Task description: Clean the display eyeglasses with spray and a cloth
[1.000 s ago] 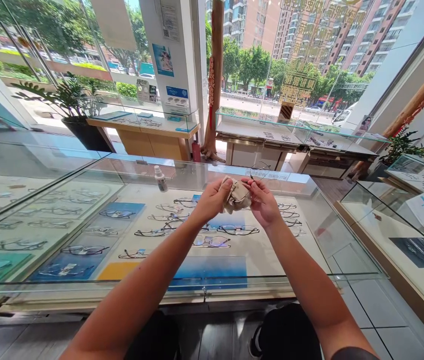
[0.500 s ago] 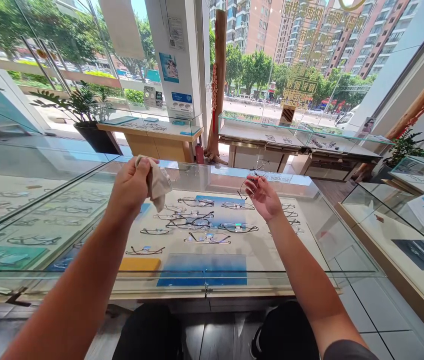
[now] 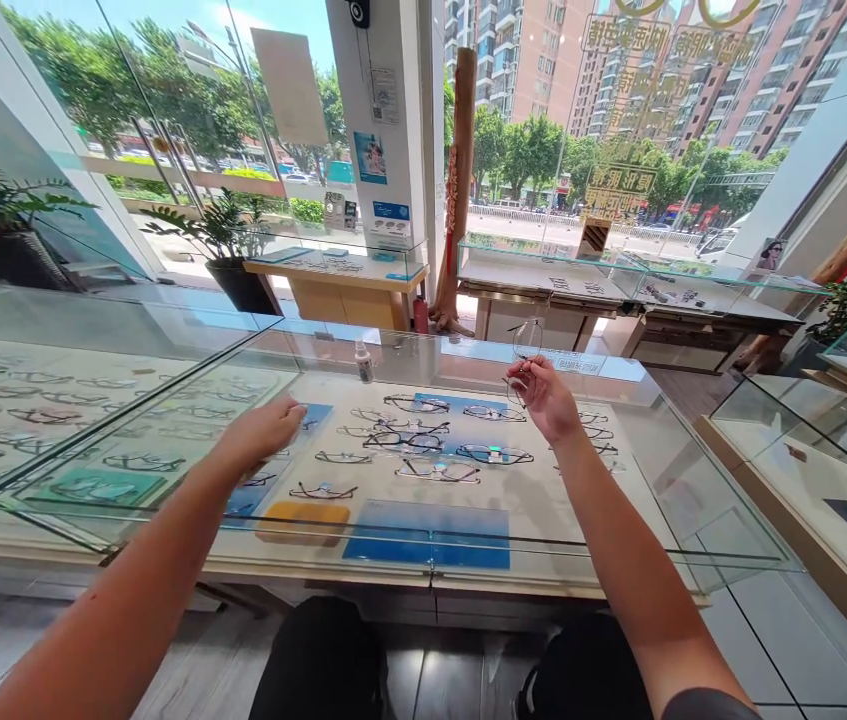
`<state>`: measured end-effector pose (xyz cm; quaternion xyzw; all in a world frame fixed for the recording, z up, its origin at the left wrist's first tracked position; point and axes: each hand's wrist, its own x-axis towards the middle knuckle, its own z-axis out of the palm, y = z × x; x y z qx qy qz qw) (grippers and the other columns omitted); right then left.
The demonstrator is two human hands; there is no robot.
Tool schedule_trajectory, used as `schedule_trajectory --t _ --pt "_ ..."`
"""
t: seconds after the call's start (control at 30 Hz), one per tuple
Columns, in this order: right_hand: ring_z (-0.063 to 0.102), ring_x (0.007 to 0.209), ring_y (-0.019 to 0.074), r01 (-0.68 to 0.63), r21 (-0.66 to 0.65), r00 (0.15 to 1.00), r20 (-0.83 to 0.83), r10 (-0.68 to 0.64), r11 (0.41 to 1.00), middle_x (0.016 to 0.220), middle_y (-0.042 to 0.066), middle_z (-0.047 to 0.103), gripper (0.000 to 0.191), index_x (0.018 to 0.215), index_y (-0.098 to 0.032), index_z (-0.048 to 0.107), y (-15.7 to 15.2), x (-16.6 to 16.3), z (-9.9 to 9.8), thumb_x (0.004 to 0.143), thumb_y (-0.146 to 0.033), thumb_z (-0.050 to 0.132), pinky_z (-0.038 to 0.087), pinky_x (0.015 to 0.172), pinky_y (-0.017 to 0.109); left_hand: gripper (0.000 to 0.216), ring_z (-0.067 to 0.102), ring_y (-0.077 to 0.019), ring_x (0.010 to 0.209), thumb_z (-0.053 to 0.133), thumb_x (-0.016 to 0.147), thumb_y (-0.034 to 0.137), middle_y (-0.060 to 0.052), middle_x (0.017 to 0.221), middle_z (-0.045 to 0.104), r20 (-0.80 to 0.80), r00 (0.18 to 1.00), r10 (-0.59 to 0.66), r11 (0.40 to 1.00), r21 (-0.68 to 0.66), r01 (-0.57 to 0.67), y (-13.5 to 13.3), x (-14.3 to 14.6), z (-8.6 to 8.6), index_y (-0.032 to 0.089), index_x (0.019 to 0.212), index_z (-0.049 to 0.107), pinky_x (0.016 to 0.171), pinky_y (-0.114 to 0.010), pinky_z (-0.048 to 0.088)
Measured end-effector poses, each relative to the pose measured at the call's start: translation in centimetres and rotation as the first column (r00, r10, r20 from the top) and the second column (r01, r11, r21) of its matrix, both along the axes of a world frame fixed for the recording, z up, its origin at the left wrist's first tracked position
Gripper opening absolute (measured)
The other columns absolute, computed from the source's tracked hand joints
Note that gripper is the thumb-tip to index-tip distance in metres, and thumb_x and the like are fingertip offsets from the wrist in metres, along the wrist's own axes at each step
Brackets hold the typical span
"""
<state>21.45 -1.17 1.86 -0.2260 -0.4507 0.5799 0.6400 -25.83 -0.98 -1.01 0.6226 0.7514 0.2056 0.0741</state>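
Note:
My right hand (image 3: 549, 405) pinches a thin-framed pair of eyeglasses (image 3: 528, 338) above the glass display case (image 3: 460, 365). One round lens stands up over the fingertips. Low over the left part of the case, my left hand (image 3: 264, 435) is closed with its back toward me. What its fingers hold, if anything, is hidden. A small clear spray bottle (image 3: 364, 364) stands on the case beyond this hand. Under the glass lie several eyeglasses (image 3: 404, 442), a blue sheet (image 3: 430, 530) and a yellow case (image 3: 303, 522).
Another glass showcase (image 3: 790, 450) is on the right. Along the window are a wooden display counter (image 3: 348, 300) and glass cabinets (image 3: 535, 268). A tree-trunk post (image 3: 459, 190) and a potted plant (image 3: 235, 270) stand there too. My knees (image 3: 318, 660) are below the front edge.
My left hand has moved down and slightly left, and the cloth it held is out of sight. The spray bottle shows now. My right hand keeps the eyeglasses, turned a little. The view has shifted left.

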Motion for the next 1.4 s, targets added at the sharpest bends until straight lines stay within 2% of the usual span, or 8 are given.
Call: schedule_trajectory --t 0.13,0.3,0.37,0.5,0.6,1.07,1.2,1.4 --pt "0.072 0.094 0.0182 0.052 0.044 0.996 0.072 -0.055 0.998 0.089 0.000 0.076 0.016 0.085 -0.025 0.071 0.0 0.4 0.4 0.080 -0.037 0.081 0.053 0.083 0.031 0.034 0.068 -0.0406 0.096 0.057 0.093 0.052 -0.020 0.105 0.078 -0.132 0.984 0.117 0.993 0.029 -0.115 -0.6 2.0 0.5 0.019 0.093 0.067 0.084 -0.048 0.050" --pt "0.073 0.091 0.0200 0.093 0.115 0.978 0.174 -0.112 0.989 0.085 -0.001 0.076 0.011 0.085 -0.027 0.072 -0.1 0.7 0.4 0.081 -0.036 0.078 0.051 0.085 0.033 0.049 0.066 -0.0497 0.117 0.047 0.100 0.042 -0.032 0.126 0.071 -0.262 0.953 0.151 0.909 0.415 -0.030 -0.8 8.9 2.9 0.008 0.126 0.071 0.093 -0.058 0.049" --pt "0.072 0.091 0.0207 0.091 0.160 0.962 0.243 -0.128 0.983 0.085 0.000 0.077 0.010 0.086 -0.027 0.074 -0.1 0.7 0.1 0.083 -0.036 0.077 0.051 0.088 0.035 0.045 0.067 -0.0436 0.115 0.050 0.101 0.042 -0.026 0.124 0.073 -0.256 0.966 -0.043 0.788 0.586 0.191 -0.3 12.5 3.7 0.012 0.128 0.072 0.095 -0.054 0.050" --pt "0.073 0.091 0.0211 0.066 0.215 0.935 0.329 -0.136 0.974 0.086 0.000 0.079 0.011 0.086 -0.026 0.076 0.1 0.5 -0.2 0.087 -0.037 0.075 0.052 0.093 0.037 0.044 0.069 -0.0374 0.118 0.065 0.099 0.043 -0.020 0.128 0.075 -0.360 0.850 -0.385 0.405 0.761 0.506 1.5 19.1 4.3 0.018 0.135 0.068 0.104 -0.051 0.052" --pt "0.073 0.091 0.0214 0.053 0.222 0.924 0.358 -0.132 0.974 0.085 0.000 0.080 0.016 0.085 -0.026 0.075 0.0 0.5 -0.1 0.088 -0.041 0.077 0.054 0.096 0.038 0.069 0.065 -0.0388 0.136 0.076 0.095 0.046 -0.023 0.148 0.069 -0.424 0.731 -0.535 0.257 0.742 0.619 2.8 22.7 4.2 0.016 0.155 0.057 0.114 -0.053 0.050" --pt "0.069 0.088 0.0222 -0.053 0.223 0.858 0.509 -0.070 0.973 0.084 0.001 0.078 0.022 0.086 -0.025 0.073 -1.1 0.5 0.0 0.095 -0.046 0.075 0.050 0.092 0.038 0.060 0.069 -0.0366 0.135 0.081 0.096 0.056 -0.017 0.143 0.077 -0.237 0.733 -0.637 0.323 0.782 0.533 2.2 24.5 2.0 0.024 0.145 0.068 0.117 -0.052 0.049" --pt "0.069 0.109 0.0260 0.175 0.394 0.782 0.501 -0.371 0.902 0.110 0.003 0.080 0.019 0.109 -0.029 0.076 -1.9 0.2 0.2 0.094 -0.040 0.073 0.047 0.105 0.042 0.060 0.070 -0.0354 0.130 0.085 0.093 0.060 -0.016 0.139 0.078 -0.148 0.791 -0.593 0.348 0.840 0.417 1.7 24.5 2.3 0.023 0.138 0.069 0.114 -0.051 0.049" --pt "0.059 0.129 0.0331 0.421 0.542 0.596 0.439 -0.672 0.727 0.139 0.008 0.068 0.054 0.134 -0.034 0.066 -2.9 -0.9 -0.8 0.084 -0.038 0.088 0.042 0.121 0.051 0.066 0.071 -0.0319 0.116 0.083 0.089 0.070 -0.015 0.124 0.077 0.060 0.866 -0.496 0.380 0.912 0.154 1.2 24.4 2.7 0.021 0.130 0.066 0.105 -0.048 0.054"
